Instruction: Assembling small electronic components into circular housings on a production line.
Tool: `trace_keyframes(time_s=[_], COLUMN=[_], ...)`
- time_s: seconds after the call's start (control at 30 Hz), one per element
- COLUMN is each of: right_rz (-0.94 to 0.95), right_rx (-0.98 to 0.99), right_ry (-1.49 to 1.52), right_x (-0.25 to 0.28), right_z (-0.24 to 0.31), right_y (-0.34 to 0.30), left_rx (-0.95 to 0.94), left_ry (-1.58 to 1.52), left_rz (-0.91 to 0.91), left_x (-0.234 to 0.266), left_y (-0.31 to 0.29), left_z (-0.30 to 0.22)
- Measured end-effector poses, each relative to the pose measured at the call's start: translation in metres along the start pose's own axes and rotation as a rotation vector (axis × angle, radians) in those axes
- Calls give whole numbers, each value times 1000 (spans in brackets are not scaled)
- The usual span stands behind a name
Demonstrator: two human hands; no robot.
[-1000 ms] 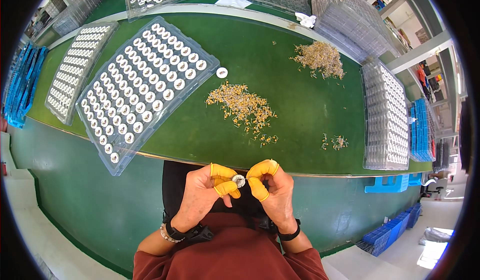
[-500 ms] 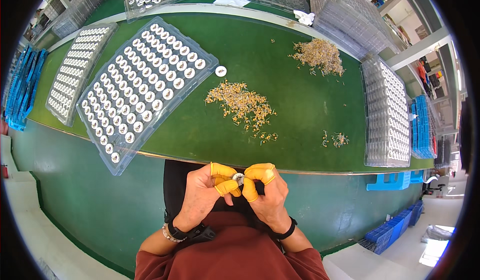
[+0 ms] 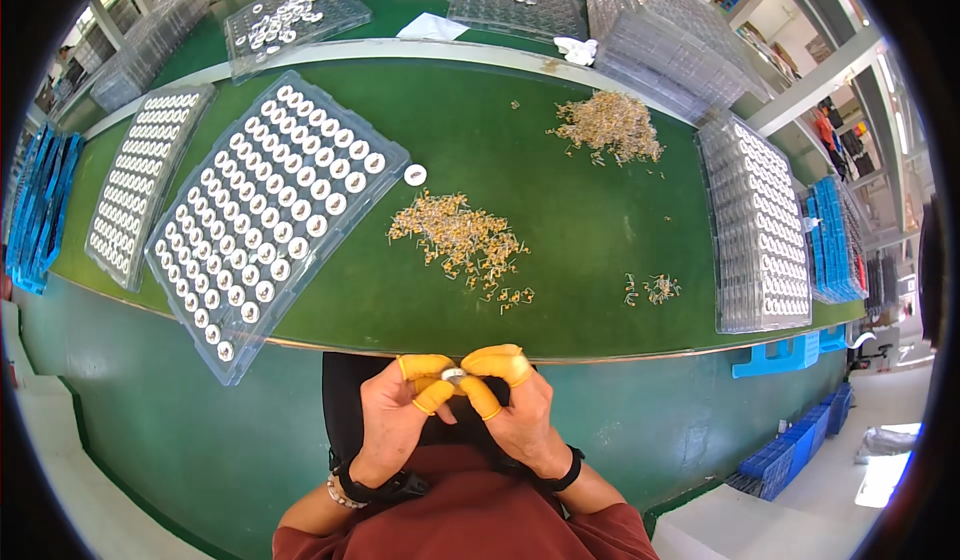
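Your left hand [image 3: 392, 420] and right hand [image 3: 522, 422] meet in front of the near edge of the green table [image 3: 600, 260], gripping one small round white piece [image 3: 453, 374]. The piece lies between your yellow-covered fingertips: left thumb and forefinger pinch its left side, right thumb and forefinger close on its right. Whether your right fingertips also hold a smaller part cannot be told. Beyond your grip lies a heap of small orange-and-silver parts [image 3: 460, 240].

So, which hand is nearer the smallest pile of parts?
Right hand: it is below and left of the pile in the picture; the left hand is farther left.
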State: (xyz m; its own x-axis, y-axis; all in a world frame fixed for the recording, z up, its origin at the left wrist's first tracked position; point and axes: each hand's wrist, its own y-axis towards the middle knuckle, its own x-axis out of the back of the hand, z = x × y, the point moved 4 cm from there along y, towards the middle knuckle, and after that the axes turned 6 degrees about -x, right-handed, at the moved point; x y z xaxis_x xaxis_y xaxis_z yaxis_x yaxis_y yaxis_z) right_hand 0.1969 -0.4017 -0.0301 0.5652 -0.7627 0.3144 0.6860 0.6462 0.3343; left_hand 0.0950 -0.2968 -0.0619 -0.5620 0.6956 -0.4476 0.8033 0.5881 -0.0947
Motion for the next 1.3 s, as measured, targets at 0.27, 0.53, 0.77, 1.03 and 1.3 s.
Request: trace_keyframes(time_s=[0.27, 0.53, 0.77, 1.03, 1.3], right_rz=[-157, -86, -124, -154, -143], right_rx=[-54, -6, -315, -320, -313], right_ry=[-541, -730, -269, -54, -145], right_x=[45, 48, 63, 61, 58], right_z=[-10, -21, -29, -37, -27], right_y=[46, 55, 41, 38, 42], left_rx=[-43, 33, 55, 83, 104], left_ry=[-26, -3, 10, 28, 55], left_rz=[-25, 33, 76, 82, 78], left_x=[3, -4, -11, -15, -15], left_y=[14, 15, 15, 14, 14], left_z=[-15, -14, -13, -7, -6])
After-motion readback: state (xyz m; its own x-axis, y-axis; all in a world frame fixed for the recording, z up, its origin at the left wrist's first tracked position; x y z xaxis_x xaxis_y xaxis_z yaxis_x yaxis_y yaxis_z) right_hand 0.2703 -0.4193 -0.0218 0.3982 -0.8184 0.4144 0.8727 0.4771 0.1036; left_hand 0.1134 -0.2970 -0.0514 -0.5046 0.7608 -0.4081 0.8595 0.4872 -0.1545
